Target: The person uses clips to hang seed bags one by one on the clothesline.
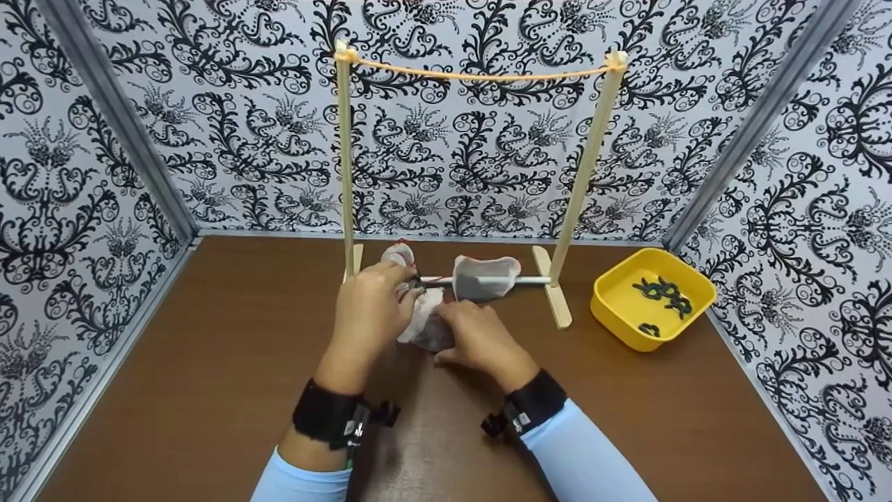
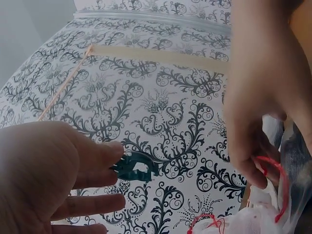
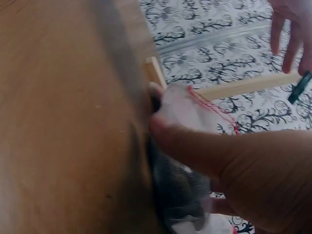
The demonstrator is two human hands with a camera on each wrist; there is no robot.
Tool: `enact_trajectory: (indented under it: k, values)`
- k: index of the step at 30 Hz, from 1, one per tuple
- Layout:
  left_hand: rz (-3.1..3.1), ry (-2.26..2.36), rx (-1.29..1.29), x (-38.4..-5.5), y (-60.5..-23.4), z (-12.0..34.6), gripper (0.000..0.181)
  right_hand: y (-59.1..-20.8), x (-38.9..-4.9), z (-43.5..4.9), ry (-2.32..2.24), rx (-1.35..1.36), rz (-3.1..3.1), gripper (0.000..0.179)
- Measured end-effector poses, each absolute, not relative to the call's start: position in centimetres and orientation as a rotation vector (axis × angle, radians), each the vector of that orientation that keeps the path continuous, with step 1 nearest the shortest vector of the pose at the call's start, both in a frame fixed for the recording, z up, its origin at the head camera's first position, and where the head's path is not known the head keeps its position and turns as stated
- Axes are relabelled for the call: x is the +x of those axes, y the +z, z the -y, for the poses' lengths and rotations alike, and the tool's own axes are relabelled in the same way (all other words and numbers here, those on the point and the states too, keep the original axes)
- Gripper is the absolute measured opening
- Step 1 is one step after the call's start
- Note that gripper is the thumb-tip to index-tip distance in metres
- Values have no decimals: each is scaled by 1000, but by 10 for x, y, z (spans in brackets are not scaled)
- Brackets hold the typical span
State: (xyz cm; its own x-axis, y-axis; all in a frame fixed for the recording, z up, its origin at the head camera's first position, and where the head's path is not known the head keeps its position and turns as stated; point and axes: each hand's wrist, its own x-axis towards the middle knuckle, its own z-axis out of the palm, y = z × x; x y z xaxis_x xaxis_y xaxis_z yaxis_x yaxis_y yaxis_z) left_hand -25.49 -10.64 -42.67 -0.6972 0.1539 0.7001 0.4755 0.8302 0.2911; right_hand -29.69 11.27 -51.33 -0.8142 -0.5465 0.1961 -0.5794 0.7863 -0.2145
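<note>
Between thumb and index finger, my left hand (image 1: pixel 369 300) pinches a small dark green plastic clip (image 2: pixel 126 171); its other fingers are stretched out in the left wrist view. My right hand (image 1: pixel 481 338) grips a sheer whitish mesh pouch (image 1: pixel 423 314) with a red drawstring, low over the table. In the right wrist view the thumb lies across this pouch (image 3: pixel 178 195), hiding part of it. A second sheer pouch (image 1: pixel 486 277) is just beyond, over the stand's white crossbar (image 1: pixel 533 280). A third, with red cord, (image 1: pixel 397 254) shows partly behind my left hand.
A wooden stand with two upright posts (image 1: pixel 346 167) has an orange cord (image 1: pixel 481 76) strung between their tops. To the right, a yellow tub (image 1: pixel 617 326) holds several dark green clips (image 1: pixel 655 288). Patterned walls (image 1: pixel 801 209) enclose the brown table (image 1: pixel 209 376).
</note>
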Motion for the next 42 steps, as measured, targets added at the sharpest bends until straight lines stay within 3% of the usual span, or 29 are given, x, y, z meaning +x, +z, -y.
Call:
enact_trajectory:
  k: [10, 23, 32, 42]
  values:
    - [2269, -615, -434, -254, -427, 105, 15, -505, -309, -137, 291, 653, 2954, 68]
    - [2274, -619, -424, -255, -428, 104, 13, -494, -315, -149, 486, 891, 2793, 12]
    - [2255, -596, -401, -255, -430, 105, 8, -470, -331, -155, 632, 724, 2580, 14]
    - [2183, -609, -442, -255, -427, 103, 7, -384, -346, -178, 675, 544, 2800, 17]
